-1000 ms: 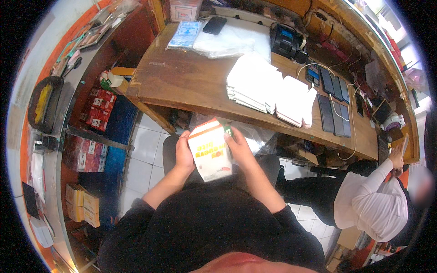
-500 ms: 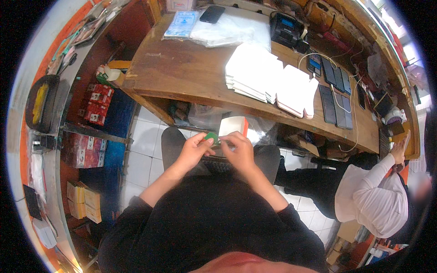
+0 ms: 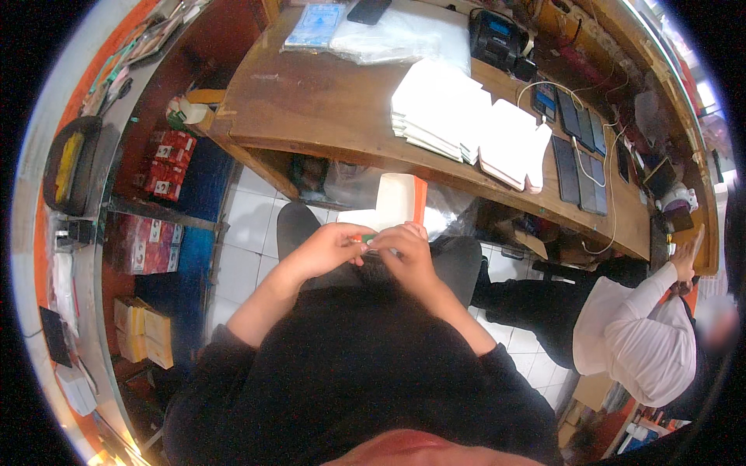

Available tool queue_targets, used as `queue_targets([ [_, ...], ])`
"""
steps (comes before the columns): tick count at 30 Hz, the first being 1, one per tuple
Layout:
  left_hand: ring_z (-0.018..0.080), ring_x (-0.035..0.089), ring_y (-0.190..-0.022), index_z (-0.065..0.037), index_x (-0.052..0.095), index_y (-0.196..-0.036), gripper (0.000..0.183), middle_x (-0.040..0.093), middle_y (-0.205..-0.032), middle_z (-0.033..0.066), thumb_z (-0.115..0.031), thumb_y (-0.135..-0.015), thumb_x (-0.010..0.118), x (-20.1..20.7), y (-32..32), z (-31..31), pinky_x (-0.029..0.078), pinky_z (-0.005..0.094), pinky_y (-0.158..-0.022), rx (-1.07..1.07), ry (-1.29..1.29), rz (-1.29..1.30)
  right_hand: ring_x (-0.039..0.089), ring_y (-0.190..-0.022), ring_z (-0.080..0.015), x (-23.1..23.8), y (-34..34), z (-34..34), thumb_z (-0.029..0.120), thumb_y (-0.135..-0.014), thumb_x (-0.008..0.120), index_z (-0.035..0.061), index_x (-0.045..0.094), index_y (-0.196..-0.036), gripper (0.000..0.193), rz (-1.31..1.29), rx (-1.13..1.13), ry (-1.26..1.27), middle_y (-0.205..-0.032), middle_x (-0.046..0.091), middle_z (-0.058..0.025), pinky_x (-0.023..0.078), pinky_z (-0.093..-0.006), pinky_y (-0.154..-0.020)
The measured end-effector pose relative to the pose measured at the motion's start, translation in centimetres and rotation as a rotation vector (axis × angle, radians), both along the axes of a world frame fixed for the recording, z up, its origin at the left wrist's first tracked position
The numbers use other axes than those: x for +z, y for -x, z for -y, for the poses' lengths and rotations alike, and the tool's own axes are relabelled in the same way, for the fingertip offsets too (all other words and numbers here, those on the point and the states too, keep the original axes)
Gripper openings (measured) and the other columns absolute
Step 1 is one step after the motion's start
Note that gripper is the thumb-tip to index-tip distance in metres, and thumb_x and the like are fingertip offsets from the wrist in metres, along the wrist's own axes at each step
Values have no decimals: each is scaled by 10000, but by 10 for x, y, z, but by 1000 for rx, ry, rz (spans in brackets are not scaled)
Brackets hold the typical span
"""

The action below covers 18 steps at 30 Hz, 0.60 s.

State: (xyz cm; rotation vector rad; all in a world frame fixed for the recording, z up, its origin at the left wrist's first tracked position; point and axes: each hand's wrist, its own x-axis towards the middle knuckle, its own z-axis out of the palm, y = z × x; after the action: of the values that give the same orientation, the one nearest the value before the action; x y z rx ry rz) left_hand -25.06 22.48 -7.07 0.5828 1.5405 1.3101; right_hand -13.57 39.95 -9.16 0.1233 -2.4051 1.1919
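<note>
Above my lap, my left hand (image 3: 330, 250) is closed in a pinch on a small green piece (image 3: 367, 239), with a bit of orange-red beside it. Fingers cover most of the piece, so its kind cannot be made out. My right hand (image 3: 406, 252) meets it from the other side, thumb and fingers pinched at the same piece. Just beyond the hands stands an open box (image 3: 396, 199), white inside with an orange-red side. The right fingers lie close against its near end; whether they touch it is unclear.
A wooden desk (image 3: 311, 109) ahead holds stacks of white cards (image 3: 439, 109), several phones (image 3: 569, 167) with cables, plastic bags (image 3: 400, 35) and a black printer-like device (image 3: 497, 43). Shelves with red boxes (image 3: 167, 163) stand left. A person in a white top (image 3: 637, 330) sits at right.
The green piece, plainly visible before, is now mostly covered by my fingers. Both hands have drawn together around it. The view has shifted slightly, and more of the box's inside shows.
</note>
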Motion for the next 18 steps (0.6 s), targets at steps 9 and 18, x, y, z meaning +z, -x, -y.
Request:
queue_targets([
  [9, 140, 647, -767, 42, 539, -1274, 381, 650, -911, 102, -57, -913, 609, -8, 3, 8, 521, 265, -700, -126, -44, -144, 633, -876, -167, 12, -3, 7, 71, -773, 707, 163, 726, -848, 120, 229, -88, -24, -875, 678, 16, 362, -366, -895],
  [18, 140, 661, -735, 52, 579, -1211, 349, 675, -890, 94, -104, -906, 647, -21, -3, 6, 530, 271, -649, -13, 11, 24, 619, -844, -177, 1, -3, 9, 159, -756, 740, 160, 707, -801, 56, 175, -142, -229, -871, 646, 13, 346, -422, -839],
])
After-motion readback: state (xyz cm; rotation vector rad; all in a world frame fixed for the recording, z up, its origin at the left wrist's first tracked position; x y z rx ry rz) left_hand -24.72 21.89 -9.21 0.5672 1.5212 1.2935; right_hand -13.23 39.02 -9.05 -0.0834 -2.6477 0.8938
